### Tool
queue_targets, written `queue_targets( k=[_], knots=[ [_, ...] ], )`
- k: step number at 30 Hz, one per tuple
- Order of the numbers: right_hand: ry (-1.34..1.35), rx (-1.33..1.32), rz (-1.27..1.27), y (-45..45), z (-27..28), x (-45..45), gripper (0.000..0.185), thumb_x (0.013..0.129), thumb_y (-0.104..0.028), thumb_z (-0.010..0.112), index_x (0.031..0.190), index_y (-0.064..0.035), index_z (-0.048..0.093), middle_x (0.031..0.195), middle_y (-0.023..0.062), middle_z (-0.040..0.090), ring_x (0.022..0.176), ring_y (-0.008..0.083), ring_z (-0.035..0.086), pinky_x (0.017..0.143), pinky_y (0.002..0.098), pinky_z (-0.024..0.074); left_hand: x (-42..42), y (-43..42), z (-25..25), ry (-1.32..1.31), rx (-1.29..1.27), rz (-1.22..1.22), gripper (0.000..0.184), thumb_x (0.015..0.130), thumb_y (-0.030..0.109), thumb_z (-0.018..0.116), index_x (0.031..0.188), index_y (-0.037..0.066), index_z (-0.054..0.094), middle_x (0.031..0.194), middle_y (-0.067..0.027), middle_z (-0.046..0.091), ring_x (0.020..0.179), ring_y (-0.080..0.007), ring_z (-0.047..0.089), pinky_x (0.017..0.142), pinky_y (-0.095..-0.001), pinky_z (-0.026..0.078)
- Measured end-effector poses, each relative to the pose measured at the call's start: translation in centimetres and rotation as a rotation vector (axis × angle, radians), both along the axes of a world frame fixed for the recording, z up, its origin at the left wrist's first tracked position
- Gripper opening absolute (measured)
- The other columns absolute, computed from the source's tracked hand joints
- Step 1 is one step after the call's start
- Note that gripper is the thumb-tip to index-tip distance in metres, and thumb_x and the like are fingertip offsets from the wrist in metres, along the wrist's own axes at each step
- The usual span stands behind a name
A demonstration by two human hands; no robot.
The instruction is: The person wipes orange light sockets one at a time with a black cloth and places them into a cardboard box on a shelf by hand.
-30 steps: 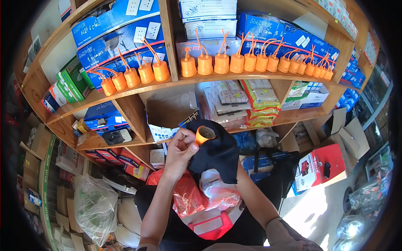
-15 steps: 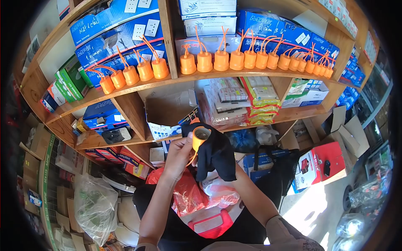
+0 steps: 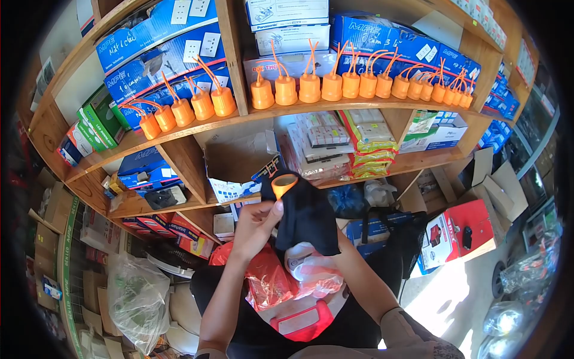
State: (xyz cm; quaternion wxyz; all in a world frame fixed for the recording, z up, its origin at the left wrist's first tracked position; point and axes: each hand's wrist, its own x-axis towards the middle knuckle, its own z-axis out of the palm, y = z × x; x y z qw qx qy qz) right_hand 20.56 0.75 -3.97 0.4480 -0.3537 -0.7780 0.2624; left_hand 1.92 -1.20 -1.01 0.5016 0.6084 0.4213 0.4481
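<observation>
An orange lamp socket [image 3: 283,185] is held in front of the shelf, its round opening facing up, partly wrapped in a black cloth [image 3: 311,218]. The fingers of my left hand [image 3: 258,222] are closed at the socket's lower left side, against the cloth. My right hand is hidden under the black cloth; only the forearm [image 3: 365,277] shows, coming from the lower right. Orange sockets with upright wires [image 3: 310,88] stand in a row on the wooden shelf [image 3: 359,103], more of them [image 3: 202,105] left of the divider.
Blue boxes [image 3: 161,60] fill the upper shelf. An open carton [image 3: 236,161] and packaged goods [image 3: 371,140] sit on the lower shelf. Below my hands are a red bag [image 3: 263,278] and a red stool [image 3: 305,322]. A red and white box [image 3: 457,236] stands at the right.
The socket has turned within the cloth, and the cloth now covers more of it. Its wire, visible below it half a second ago, no longer shows. The view has shifted slightly.
</observation>
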Motion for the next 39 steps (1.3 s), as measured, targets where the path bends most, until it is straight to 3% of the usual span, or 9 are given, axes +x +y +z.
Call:
queue_targets(
  k=[4,10,12,16,20,22,29,31,39],
  knots=[
    [0.887,-0.485,0.224,-0.4,-1.6,0.6,0.036,0.101,-0.018,0.062,0.131,0.0007,0.057,0.121,0.0069,0.065,0.103,0.0106,0.064,0.087,0.0255,0.0526,0.9,-0.2,2.2,0.254,0.49,0.462,0.037,0.09,0.023,0.078,0.119,0.002,0.069,0.107,-0.01,0.067,0.097,-0.019,0.063,0.085,-0.0344,0.049],
    [0.16,0.216,0.027,-0.7,2.4,-0.8,0.036,0.106,-0.023,0.054,0.133,0.0005,0.058,0.121,0.0112,0.066,0.109,0.0179,0.064,0.093,0.0332,0.0509,1.4,-0.1,1.9,-0.026,0.378,0.096,0.069,0.093,0.024,0.076,0.153,0.009,0.047,0.137,-0.0108,0.053,0.128,-0.0231,0.052,0.108,-0.0348,0.04],
    [0.238,-0.024,0.112,-1.4,4.6,-1.0,0.035,0.106,-0.023,0.054,0.131,0.0001,0.059,0.12,0.0119,0.067,0.108,0.0212,0.064,0.094,0.0349,0.0505,1.2,0.0,2.2,-0.072,0.352,0.084,0.081,0.086,0.028,0.081,0.155,0.006,0.044,0.144,-0.0119,0.049,0.134,-0.0259,0.049,0.113,-0.0383,0.037],
    [0.134,-0.056,0.213,-2.8,6.0,-0.1,0.034,0.105,-0.021,0.055,0.132,-0.0009,0.059,0.12,0.0143,0.067,0.107,0.026,0.064,0.095,0.0358,0.0501,-0.7,-0.4,4.3,0.116,0.631,0.033,0.093,0.07,0.038,0.089,0.15,0.008,0.052,0.146,-0.013,0.049,0.137,-0.031,0.047,0.115,-0.0434,0.035],
    [0.134,-0.178,0.224,-1.9,4.6,0.1,0.038,0.104,-0.017,0.057,0.138,-0.0014,0.055,0.123,0.0146,0.066,0.111,0.0256,0.063,0.098,0.0346,0.0489,-1.8,0.0,3.8,0.098,0.58,-0.032,0.069,0.071,0.037,0.089,0.132,0.01,0.07,0.145,-0.0132,0.054,0.137,-0.0303,0.05,0.113,-0.0436,0.038],
    [0.0,0.15,0.256,-0.5,2.8,0.0,0.055,0.083,-0.012,0.073,0.135,-0.0039,0.054,0.125,0.0157,0.065,0.114,0.0351,0.063,0.097,0.0391,0.0508,-1.9,-0.1,3.4,0.081,0.554,-0.054,0.068,0.072,0.036,0.088,0.132,0.01,0.07,0.143,-0.0131,0.056,0.135,-0.0303,0.051,0.112,-0.0434,0.039],
    [0.128,0.03,0.162,-1.5,2.9,-1.0,0.046,0.087,-0.014,0.07,0.13,-0.0019,0.059,0.123,0.0174,0.066,0.112,0.0363,0.064,0.1,0.0391,0.0506,-2.0,-0.1,3.4,0.097,0.67,0.034,0.053,0.079,0.031,0.084,0.126,0.009,0.073,0.138,-0.0148,0.062,0.125,-0.0309,0.061,0.108,-0.0427,0.044],
    [0.203,-0.285,0.307,-2.2,5.5,0.2,0.05,0.098,-0.014,0.064,0.144,0.0005,0.051,0.121,0.0077,0.067,0.106,0.0175,0.064,0.094,0.0308,0.0515,-2.8,0.0,3.1,0.094,0.671,0.07,0.047,0.081,0.029,0.083,0.123,0.008,0.075,0.136,-0.0158,0.064,0.122,-0.0306,0.063,0.106,-0.0425,0.045],
    [0.331,-0.197,0.189,-2.5,3.6,-2.2,0.05,0.097,-0.003,0.06,0.146,0.002,0.05,0.111,0.0041,0.066,0.089,0.0103,0.061,0.079,0.0264,0.0516,-2.3,0.1,2.7,-0.033,0.524,0.067,0.025,0.082,0.009,0.083,0.104,0.001,0.073,0.132,-0.0139,0.061,0.122,-0.0257,0.062,0.106,-0.0376,0.046]
  ],
)
